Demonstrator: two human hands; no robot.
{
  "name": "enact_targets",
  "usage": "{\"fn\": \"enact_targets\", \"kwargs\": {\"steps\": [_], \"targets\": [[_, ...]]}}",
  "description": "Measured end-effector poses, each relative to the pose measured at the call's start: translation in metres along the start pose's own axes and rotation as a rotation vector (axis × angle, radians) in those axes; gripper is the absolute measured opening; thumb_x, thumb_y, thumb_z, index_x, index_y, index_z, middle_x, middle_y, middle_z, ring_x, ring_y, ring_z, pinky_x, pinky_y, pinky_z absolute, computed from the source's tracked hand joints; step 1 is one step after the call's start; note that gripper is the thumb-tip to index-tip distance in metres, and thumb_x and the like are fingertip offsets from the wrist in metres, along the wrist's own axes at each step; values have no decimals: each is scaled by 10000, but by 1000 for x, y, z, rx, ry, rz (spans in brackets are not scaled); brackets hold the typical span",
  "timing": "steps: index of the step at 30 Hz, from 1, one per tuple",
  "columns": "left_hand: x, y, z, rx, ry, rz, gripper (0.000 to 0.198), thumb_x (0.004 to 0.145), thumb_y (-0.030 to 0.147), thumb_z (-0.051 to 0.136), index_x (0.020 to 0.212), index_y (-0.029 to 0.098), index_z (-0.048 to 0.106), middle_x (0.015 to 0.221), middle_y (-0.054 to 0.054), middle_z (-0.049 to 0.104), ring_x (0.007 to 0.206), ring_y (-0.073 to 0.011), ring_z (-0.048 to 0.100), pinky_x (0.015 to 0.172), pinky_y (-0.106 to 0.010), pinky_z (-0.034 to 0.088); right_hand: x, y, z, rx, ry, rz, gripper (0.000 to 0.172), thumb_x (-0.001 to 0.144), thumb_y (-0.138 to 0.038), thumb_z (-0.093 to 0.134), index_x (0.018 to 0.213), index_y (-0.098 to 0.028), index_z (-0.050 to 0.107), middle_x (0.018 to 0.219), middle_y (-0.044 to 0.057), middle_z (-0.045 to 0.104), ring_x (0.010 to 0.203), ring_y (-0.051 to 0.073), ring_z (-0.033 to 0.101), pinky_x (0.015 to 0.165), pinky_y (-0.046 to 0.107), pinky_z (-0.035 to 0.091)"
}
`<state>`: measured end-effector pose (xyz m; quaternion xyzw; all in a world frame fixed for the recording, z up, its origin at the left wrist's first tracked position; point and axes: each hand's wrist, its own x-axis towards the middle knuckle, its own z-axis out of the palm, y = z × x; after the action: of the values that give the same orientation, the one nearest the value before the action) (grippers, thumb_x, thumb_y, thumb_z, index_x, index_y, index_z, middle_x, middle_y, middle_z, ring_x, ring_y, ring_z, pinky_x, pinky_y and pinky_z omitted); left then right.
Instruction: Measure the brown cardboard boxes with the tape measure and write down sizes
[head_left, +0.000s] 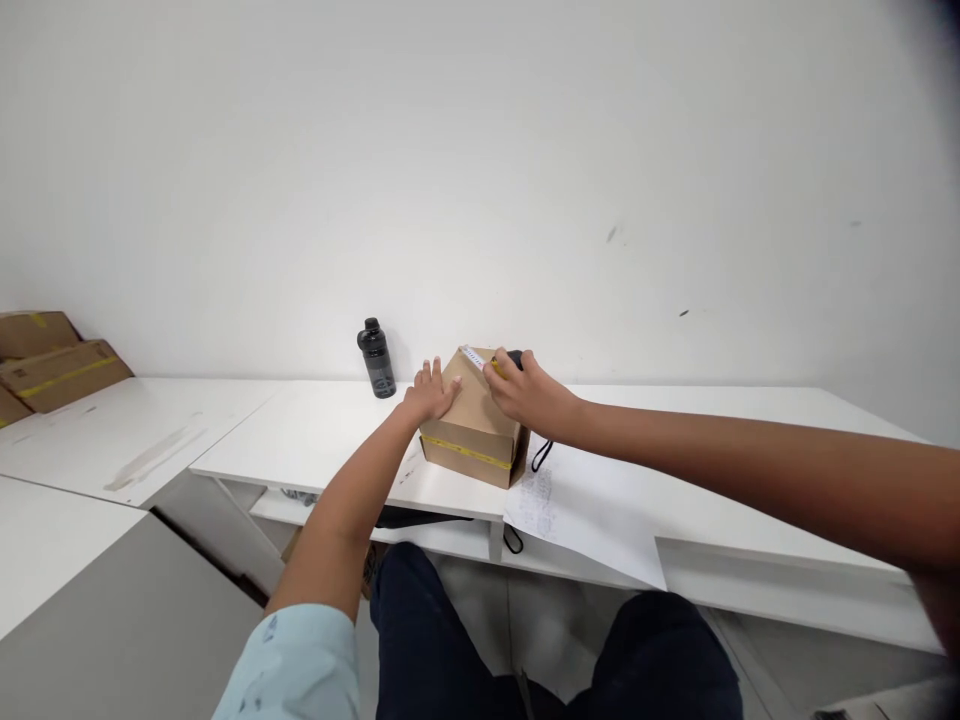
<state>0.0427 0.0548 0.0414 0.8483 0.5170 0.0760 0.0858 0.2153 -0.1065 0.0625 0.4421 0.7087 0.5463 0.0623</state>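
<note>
Directions are taken from the cardboard box (469, 408). The box is plain brown board with a flat top and straight creased edges; a glossy yellow tape band (466, 451) runs across its near face. The tape measure (513, 357) has a black-and-yellow case and a thin white marked blade (472, 356), which lies over the top of the box toward its corner at 11 o'clock. A dark translucent bottle (376, 360) stands upright at 10 o'clock, apart from the box.

Left hand (433, 391): at 10 o'clock, fingers spread, laid against the box's edge, gripping nothing. Right hand (525, 388): at 2 o'clock, fingers closed around the tape measure's case, forearm reaching in from 3 o'clock.

The box sits on a smooth white table (750, 450), near the front edge at 6 o'clock. A white paper sheet (600, 520) at 4 o'clock overhangs that edge. A pale wall (480, 180) bounds the 12 o'clock side. Bare tabletop extends beyond the right forearm at 3 o'clock and left of the bottle at 9 o'clock.
</note>
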Motion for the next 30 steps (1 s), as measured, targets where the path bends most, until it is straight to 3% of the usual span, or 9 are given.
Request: {"fn": "enact_targets", "kwargs": {"steps": [4,7,10,12,14,16,18,22,30], "targets": [[-29,6,-10,144,-119,-13,855,1034,708,162,1740,231,224,1827,-123,86,1611,-403,354,1235,-547,385,16,11,4,56,-212,83,372,935,-77,525,1180,-78,805,1314,231,700,1249,408,593,883,523,507],[-41,24,-14,226,-178,-25,838,1012,730,290,1578,172,553,1685,-222,455,1457,-445,547,1169,-549,430,19,15,2,70,-354,49,392,932,-109,534,1224,-91,794,1301,234,700,1243,415,590,863,505,517],[-36,44,-15,300,-83,11,649,1016,642,432,1336,178,752,1439,-251,685,1391,-483,571,1170,-624,349,16,11,-3,82,-380,-3,391,925,-139,562,1238,-119,795,1333,218,691,1237,398,589,850,472,522],[-25,54,-18,313,34,39,546,1056,486,403,1360,171,731,1487,-250,649,1441,-470,510,1189,-653,277,11,6,-8,75,-332,-44,397,917,-121,563,1234,-138,801,1343,201,692,1245,389,585,859,468,521],[-10,58,-20,266,86,66,559,1080,373,305,1468,146,637,1566,-247,577,1480,-418,473,1194,-627,282,7,0,-15,46,-287,-72,406,909,-101,560,1230,-142,805,1359,193,689,1255,391,585,866,475,523],[4,60,-19,200,54,103,595,1097,370,208,1529,173,568,1570,-199,587,1435,-351,527,1160,-563,360,2,-5,-24,10,-270,-87,401,913,-105,562,1231,-130,805,1382,204,681,1256,402,594,855,480,530],[18,60,-13,138,-2,153,611,1100,488,192,1536,263,557,1531,-119,638,1376,-319,575,1124,-531,406,-2,-10,-33,-16,-266,-91,393,929,-130,560,1241,-114,799,1381,226,682,1255,416,604,828,482,538],[42,61,8,67,-64,228,710,953,779,430,1541,401,556,1530,-97,638,1413,-400,533,1169,-644,336,-3,-19,-47,-34,-284,-160,375,953,-173,549,1222,-104,802,1315,245,711,1211,441,647,776,494,550],[65,70,34,-21,-62,253,742,973,758,365,1570,366,566,1616,-165,528,1483,-477,428,1196,-751,238,-18,-20,-74,45,-247,-231,413,919,-134,514,1241,-85,767,1267,281,716,1166,472,663,768,525,536]]}}
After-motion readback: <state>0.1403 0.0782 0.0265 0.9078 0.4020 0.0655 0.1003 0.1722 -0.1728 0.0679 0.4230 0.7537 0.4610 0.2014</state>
